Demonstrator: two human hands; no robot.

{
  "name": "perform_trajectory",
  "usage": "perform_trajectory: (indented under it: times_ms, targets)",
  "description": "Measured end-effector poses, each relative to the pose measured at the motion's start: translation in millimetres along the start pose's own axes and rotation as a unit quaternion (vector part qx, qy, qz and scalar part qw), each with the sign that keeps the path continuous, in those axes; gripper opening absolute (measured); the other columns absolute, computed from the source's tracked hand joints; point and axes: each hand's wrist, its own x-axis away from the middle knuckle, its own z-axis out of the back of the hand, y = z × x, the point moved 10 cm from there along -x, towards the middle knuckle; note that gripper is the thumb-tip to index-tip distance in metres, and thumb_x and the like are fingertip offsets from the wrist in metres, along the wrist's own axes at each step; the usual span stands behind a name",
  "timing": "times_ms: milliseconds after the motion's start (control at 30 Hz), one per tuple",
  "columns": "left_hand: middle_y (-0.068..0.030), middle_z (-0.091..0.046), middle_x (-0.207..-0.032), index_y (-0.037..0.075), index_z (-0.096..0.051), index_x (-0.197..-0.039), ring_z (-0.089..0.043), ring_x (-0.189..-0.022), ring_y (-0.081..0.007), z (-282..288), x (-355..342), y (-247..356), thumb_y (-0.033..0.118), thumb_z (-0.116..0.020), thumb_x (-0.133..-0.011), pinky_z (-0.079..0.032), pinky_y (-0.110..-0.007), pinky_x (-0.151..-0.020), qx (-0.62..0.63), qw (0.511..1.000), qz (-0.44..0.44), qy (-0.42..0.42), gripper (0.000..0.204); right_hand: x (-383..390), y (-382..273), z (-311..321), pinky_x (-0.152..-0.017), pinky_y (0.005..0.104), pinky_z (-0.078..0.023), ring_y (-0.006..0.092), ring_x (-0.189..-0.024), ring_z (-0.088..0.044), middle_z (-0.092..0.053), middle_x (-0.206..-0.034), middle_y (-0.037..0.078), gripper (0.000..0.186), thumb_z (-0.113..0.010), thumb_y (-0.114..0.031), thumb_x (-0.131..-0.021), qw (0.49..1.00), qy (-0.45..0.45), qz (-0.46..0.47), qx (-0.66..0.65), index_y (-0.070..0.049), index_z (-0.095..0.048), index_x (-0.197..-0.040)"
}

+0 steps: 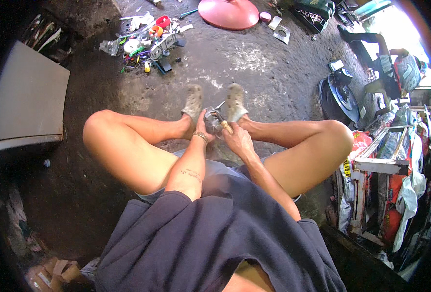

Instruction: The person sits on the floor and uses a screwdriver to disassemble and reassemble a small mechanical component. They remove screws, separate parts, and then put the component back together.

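Between my bare knees, just in front of my feet, both hands are close together. My left hand (pixel 204 127) is closed around a clear and greyish rounded piece (pixel 214 123), whose kind I cannot make out. In my right hand (pixel 239 141) is a tan-handled tool (pixel 226 127), its dark shaft pointing forward and left against that piece. A thin, shiny tip shows just past the hands; what it belongs to is unclear. My fingers hide part of the tool and of the piece. Pale clogs (pixel 193 100) cover my feet on either side of the hands.
Ahead lies a heap of mixed plastic and metal scraps (pixel 154 46). Beyond it sits a red round dish-shaped piece (pixel 229 15). Black round parts (pixel 339 100) rest at right, behind a white metal frame (pixel 381 165) with plastic bags. A pale cabinet (pixel 30 95) stands at left.
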Motion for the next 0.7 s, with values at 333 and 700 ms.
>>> perform_trajectory:
  times_ms: [333, 700]
  targets:
    - [-0.0054, -0.073, -0.104, 0.018, -0.071, -0.108, -0.070, -0.093, -0.0282, -8.3, -8.4, -20.1, 0.060, -0.062, -0.090, -0.056, -0.050, -0.086, 0.019, 0.997, -0.067, 0.027, 0.047, -25.1, 20.5, 5.0, -0.091, 0.0567, -0.052, 0.0496, -0.104, -0.067, -0.070, -0.107, 0.033, 0.045, -0.059, -0.039, -0.096, 0.999, -0.012, -0.005, 0.045, -0.008, -0.064, -0.128]
    - [-0.0046, -0.072, -0.101, 0.020, -0.071, -0.106, -0.067, -0.092, -0.0268, -14.6, 5.5, -21.5, 0.066, -0.060, -0.087, -0.052, -0.052, -0.076, -0.051, 0.995, 0.003, 0.087, 0.050, -54.9, 47.0, 22.7, -0.093, 0.0510, -0.051, 0.0452, -0.107, -0.068, -0.071, -0.110, 0.030, 0.051, -0.061, -0.042, -0.097, 0.999, -0.010, -0.031, 0.009, -0.001, -0.060, -0.128]
